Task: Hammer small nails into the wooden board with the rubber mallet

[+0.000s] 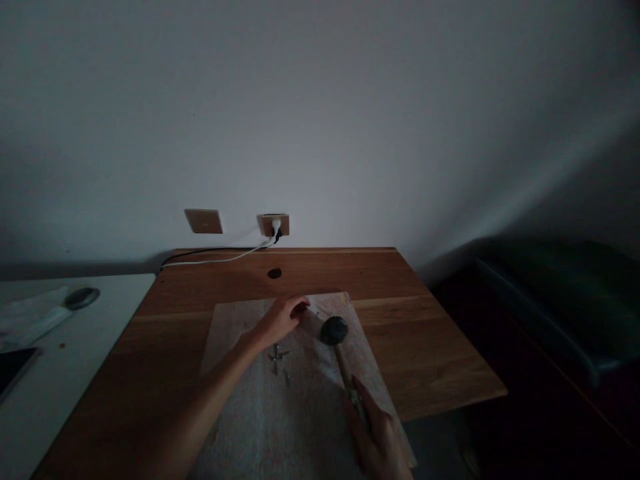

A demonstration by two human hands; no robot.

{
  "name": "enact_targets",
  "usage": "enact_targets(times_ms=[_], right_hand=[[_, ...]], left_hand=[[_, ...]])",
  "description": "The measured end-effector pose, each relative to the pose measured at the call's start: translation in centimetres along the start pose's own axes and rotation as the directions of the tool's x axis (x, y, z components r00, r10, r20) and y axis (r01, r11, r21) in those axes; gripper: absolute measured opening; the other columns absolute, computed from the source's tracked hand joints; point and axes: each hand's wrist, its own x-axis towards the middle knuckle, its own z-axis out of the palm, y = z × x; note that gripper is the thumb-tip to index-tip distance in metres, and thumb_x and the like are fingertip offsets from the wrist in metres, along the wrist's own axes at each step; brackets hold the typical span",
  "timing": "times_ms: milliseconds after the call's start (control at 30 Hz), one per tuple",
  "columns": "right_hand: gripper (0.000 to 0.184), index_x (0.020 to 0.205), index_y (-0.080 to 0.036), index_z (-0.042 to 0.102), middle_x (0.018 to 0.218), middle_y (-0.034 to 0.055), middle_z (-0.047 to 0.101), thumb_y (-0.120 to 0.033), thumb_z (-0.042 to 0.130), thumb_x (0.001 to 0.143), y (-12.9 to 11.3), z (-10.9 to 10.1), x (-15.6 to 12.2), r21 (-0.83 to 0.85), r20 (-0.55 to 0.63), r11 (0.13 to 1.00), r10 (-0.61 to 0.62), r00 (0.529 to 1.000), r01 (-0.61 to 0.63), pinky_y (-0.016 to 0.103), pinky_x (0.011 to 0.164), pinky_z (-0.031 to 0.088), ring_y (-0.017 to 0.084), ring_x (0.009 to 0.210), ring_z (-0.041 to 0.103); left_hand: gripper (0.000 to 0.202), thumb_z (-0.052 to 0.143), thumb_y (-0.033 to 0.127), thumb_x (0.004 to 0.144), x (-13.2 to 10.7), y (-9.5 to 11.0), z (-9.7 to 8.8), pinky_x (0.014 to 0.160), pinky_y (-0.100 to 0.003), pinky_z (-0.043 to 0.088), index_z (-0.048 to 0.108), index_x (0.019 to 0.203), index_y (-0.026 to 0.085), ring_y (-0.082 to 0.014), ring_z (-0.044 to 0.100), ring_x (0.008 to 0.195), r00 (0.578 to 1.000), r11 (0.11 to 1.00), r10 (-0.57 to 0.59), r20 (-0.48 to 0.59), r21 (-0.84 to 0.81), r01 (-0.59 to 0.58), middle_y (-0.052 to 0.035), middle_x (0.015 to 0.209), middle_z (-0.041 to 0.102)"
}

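Low at the near edge, gripping a hammer (343,361) with the right hand (376,440), fingers wrapped tight round the near end of the handle. Long axis pointing away and a touch to the left, with the dark head (334,330) down on the far part of a pale board (230,327). Reaching forward with the left hand (283,319), clearly the nearer of the two to that head, just to its left and barely apart from it. Fingers curled together, tips down at the board; too dim to tell whether pinching anything. Just behind that wrist, lying loose on the board, a few small metal pieces (278,355), nail-like. Under it all, a wooden desk (430,347), with a dark round spot (274,273) near the back. Beyond, on a plain grey wall, a socket (274,225) with a white cable (220,259) trailing left, and a blank plate (203,221) beside it. Off left, a white table (100,333) carrying a spoon-shaped thing (80,298). Off right, only dark furniture (550,300) in a very dim room.
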Motion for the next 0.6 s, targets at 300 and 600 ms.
enact_targets(times_ms=[300, 600], right_hand=[[0.090, 0.148, -0.002, 0.056, 0.050, -0.0025, 0.057, -0.073, 0.040, 0.095, -0.3, -0.1, -0.2, 0.087, 0.040, 0.996, 0.021, 0.999, -0.024, 0.026, 0.048, 0.044, 0.018, 0.044, 0.058], [0.091, 0.148, -0.004, 0.057, 0.053, 0.0004, 0.062, -0.076, 0.038, 0.095, -0.2, -0.3, -0.1, 0.036, 0.048, 0.999, 0.016, 0.999, -0.017, 0.026, 0.051, 0.049, 0.020, 0.047, 0.061]], left_hand=[[0.028, 0.062, 0.000, 0.083, -0.4, -0.3, 0.8, 0.089, -0.029, 0.054, 0.071, 0.102, 0.018, -0.0181, 0.071, 0.095, 0.996, 0.998, 0.070, -0.052, 0.015, -0.069, -0.0047, 0.100, 0.075], [0.031, 0.061, -0.006, 0.077, -0.6, -0.4, 1.2, 0.089, -0.029, 0.052, 0.070, 0.096, 0.018, -0.0185, 0.066, 0.098, 0.993, 0.992, 0.117, -0.035, 0.050, -0.115, -0.0053, 0.102, 0.067]])
